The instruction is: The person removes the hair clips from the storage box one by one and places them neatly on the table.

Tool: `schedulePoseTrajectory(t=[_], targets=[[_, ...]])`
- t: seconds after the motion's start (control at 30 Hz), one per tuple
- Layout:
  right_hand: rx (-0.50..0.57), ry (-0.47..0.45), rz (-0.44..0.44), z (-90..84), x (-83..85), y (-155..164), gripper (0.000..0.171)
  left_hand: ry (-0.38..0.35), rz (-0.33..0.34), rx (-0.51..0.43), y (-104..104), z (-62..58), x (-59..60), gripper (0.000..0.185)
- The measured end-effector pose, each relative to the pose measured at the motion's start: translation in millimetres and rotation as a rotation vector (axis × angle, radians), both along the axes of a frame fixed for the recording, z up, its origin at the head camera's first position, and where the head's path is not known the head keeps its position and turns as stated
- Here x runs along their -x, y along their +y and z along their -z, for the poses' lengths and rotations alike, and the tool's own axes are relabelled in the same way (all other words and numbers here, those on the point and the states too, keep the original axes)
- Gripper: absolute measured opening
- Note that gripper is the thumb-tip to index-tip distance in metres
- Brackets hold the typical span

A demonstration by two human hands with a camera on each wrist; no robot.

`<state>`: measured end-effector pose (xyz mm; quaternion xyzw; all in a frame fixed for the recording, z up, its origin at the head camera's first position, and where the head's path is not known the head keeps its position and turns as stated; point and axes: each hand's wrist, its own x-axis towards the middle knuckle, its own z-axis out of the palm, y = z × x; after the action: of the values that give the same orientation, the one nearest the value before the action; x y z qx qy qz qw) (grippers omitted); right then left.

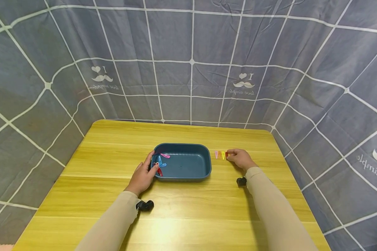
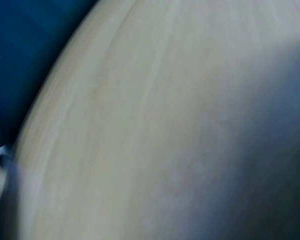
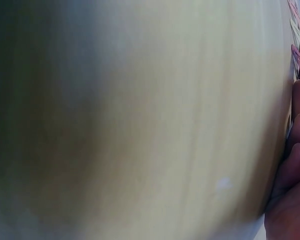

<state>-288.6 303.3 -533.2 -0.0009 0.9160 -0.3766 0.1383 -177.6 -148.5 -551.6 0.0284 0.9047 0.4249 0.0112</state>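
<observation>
A dark blue plastic bin stands on the wooden table, with several snap hair clips at its left end: a pink clip, blue clips and a red clip. My left hand grips the bin's left wall, thumb over the rim and fingers along the outside. To the right of the bin, a pink clip, an orange clip and a yellow clip lie in a row. At the row's right end my right hand pinches a red hair clip, partly hidden by the fingertips.
The table has light wood grain. Grey curtains with a white grid hang behind it and along both sides. Black wrist cameras sit on both sleeves. Both wrist views are mostly blurred tabletop.
</observation>
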Motion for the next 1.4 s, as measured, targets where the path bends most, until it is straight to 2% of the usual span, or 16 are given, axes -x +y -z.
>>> schedulePoseTrajectory(t=[0.3, 0.4, 0.57, 0.77, 0.9, 1.17, 1.4], targets=[[0.048, 0.005, 0.013, -3.4, -0.5, 6.6, 0.049, -0.001, 0.004, -0.017, -0.5, 0.0, -0.6, 0.069], [0.074, 0.01, 0.04, -11.8, 0.5, 6.4, 0.049, 0.0, 0.005, -0.014, -0.3, 0.3, -0.5, 0.069], [0.109, 0.063, 0.023, -32.3, 6.2, -2.3, 0.052, 0.004, 0.006, -0.014, -0.1, -0.1, -0.5, 0.069], [0.277, 0.065, -0.059, -56.8, 11.7, -27.1, 0.056, 0.018, 0.012, -0.012, -0.3, 0.5, -0.3, 0.068], [0.324, 0.063, -0.132, -71.2, 12.5, -50.8, 0.055, 0.019, 0.012, -0.014, -0.6, -0.4, -0.6, 0.068], [0.23, 0.085, -0.262, -84.8, 11.2, -93.1, 0.052, -0.013, 0.015, -0.012, -2.5, 0.7, -2.7, 0.069], [0.251, 0.039, -0.34, -85.4, 10.1, -120.2, 0.056, -0.013, 0.012, -0.011, -3.6, 0.0, -4.6, 0.068]])
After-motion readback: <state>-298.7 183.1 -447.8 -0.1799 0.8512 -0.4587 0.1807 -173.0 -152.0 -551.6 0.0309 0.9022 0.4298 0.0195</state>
